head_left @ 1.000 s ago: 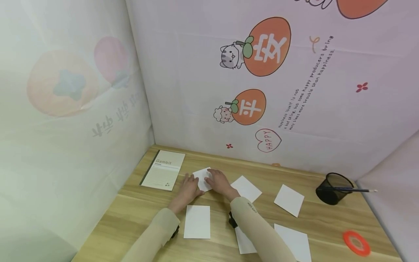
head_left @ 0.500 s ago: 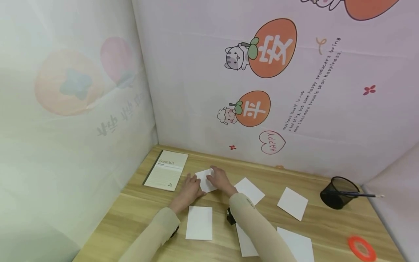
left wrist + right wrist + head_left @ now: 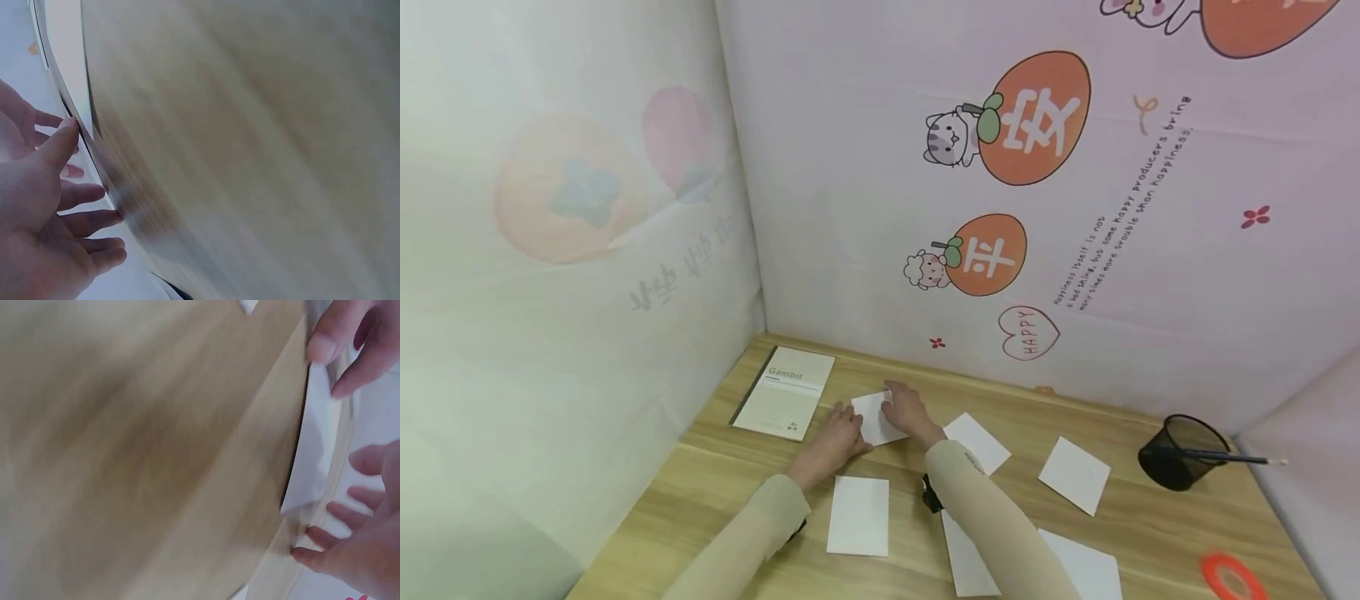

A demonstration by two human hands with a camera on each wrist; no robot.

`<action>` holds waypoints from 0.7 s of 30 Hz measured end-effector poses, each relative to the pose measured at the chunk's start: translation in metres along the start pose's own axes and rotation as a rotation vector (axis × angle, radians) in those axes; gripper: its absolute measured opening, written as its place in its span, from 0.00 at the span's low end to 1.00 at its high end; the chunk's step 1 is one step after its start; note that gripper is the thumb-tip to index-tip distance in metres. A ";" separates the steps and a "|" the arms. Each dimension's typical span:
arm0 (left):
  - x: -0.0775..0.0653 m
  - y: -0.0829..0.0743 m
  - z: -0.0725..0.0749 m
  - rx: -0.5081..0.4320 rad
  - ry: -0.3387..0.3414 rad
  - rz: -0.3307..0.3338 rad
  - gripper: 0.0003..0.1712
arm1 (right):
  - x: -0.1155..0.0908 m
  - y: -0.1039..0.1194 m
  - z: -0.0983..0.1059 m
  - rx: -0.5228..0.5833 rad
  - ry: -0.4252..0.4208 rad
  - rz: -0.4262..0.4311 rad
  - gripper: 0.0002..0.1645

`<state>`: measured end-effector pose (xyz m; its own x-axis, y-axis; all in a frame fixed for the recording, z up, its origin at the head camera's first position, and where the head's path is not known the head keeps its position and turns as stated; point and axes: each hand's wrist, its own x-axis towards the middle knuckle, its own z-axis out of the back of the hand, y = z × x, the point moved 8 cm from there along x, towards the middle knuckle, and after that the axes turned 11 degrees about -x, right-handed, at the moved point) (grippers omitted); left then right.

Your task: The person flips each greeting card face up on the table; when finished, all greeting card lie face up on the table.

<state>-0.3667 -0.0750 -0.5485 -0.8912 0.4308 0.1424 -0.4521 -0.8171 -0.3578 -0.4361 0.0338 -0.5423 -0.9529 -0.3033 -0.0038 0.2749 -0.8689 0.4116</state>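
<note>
Showing both hands [image 3: 868, 421] on a white card [image 3: 876, 417], only the head view catches the notebook [image 3: 785, 403]

The notebook [image 3: 785, 403] lying on the tabletop [image 3: 1150, 517] bears the word "Gambit" printed near the top of its pale cover; the smaller marks beneath it are too small to read. On the backdrop wall [image 3: 865, 125], the large orange fruit [image 3: 1034, 117] carries the white character "安", and the smaller orange fruit [image 3: 990, 254] below it carries "平". A heart outline [image 3: 1028, 332] low on the wall reads "HAPPY". A slanted two-line caption [image 3: 1120, 204] reads roughly "Happiness itself is not a bad thing, but some happy producers bring many times more trouble than happiness." Mirrored characters show faintly through the left curtain [image 3: 550, 333], unreadable.
</note>
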 end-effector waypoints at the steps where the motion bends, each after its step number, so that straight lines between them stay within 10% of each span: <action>1: -0.001 0.001 -0.001 0.002 0.003 0.000 0.35 | 0.001 0.000 -0.001 -0.024 0.019 0.008 0.29; 21: 0.002 -0.004 -0.001 0.194 -0.013 -0.083 0.34 | 0.005 -0.004 0.003 -0.219 0.084 0.089 0.26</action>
<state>-0.3669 -0.0705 -0.5480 -0.8504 0.4958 0.1761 -0.5217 -0.8379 -0.1602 -0.4425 0.0371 -0.5409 -0.9122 -0.4059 -0.0563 0.3871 -0.8986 0.2066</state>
